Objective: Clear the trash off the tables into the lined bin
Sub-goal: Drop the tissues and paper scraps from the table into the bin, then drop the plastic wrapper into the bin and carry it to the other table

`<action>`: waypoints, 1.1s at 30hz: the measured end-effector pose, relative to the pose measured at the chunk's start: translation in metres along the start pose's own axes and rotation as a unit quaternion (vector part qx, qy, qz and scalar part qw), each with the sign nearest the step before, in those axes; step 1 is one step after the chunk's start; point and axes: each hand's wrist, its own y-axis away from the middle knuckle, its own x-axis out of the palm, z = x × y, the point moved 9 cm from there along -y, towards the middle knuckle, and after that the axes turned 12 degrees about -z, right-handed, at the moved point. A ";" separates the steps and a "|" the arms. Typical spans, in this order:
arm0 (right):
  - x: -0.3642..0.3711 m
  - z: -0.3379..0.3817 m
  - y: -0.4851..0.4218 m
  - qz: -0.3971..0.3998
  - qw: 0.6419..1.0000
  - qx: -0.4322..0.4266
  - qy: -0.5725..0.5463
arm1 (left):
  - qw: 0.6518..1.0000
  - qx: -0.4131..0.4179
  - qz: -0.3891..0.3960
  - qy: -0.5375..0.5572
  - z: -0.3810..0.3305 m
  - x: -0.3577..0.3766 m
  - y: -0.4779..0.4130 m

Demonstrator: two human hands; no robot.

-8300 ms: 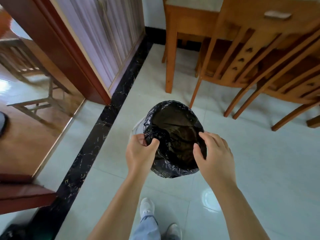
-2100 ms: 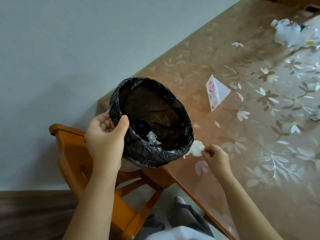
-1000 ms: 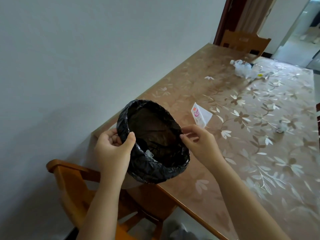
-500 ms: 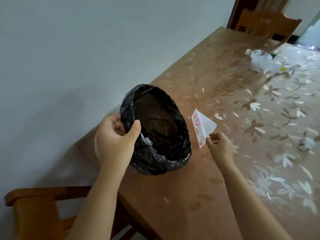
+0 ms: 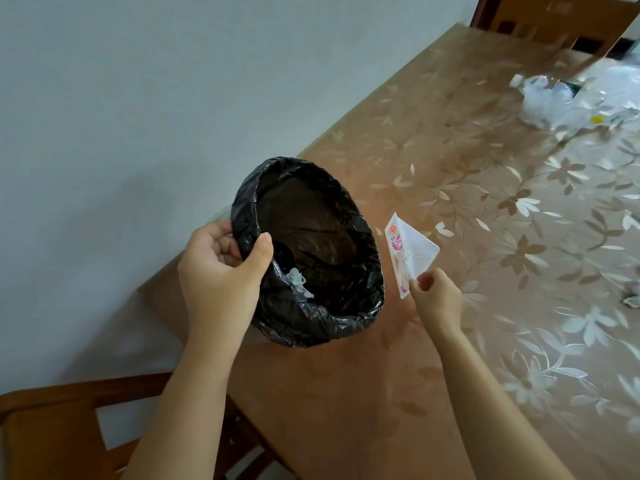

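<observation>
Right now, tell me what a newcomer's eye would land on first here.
The black-lined bin, tilted open at the table's near corner, gripped at its rim by the left hand. Just right of it, the right hand pinches a white and pink wrapper by its lower corner. Far off at the upper right, a heap of clear plastic trash lies on the floral tablecloth.

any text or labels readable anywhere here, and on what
White triangular wrapper pinched in the right hand: pink label with white characters and an orange round mark above it, too small and blurred to read.
Crumpled plastic trash far along the table: a yellow spot, no legible text.
Nothing else bears writing.
</observation>
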 end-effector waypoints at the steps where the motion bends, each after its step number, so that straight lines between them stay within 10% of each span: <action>1: -0.001 0.001 0.000 -0.002 1.000 -0.005 0.003 | 1.000 -0.002 0.000 0.001 0.001 -0.001 0.000; 18: -0.065 0.057 0.078 -0.119 0.980 -0.022 -0.161 | 0.999 -0.018 -0.013 0.042 0.016 -0.072 0.010; 33: -0.077 0.124 0.155 0.060 0.949 -0.083 -0.299 | 0.997 -0.056 -0.041 0.045 0.025 -0.117 0.027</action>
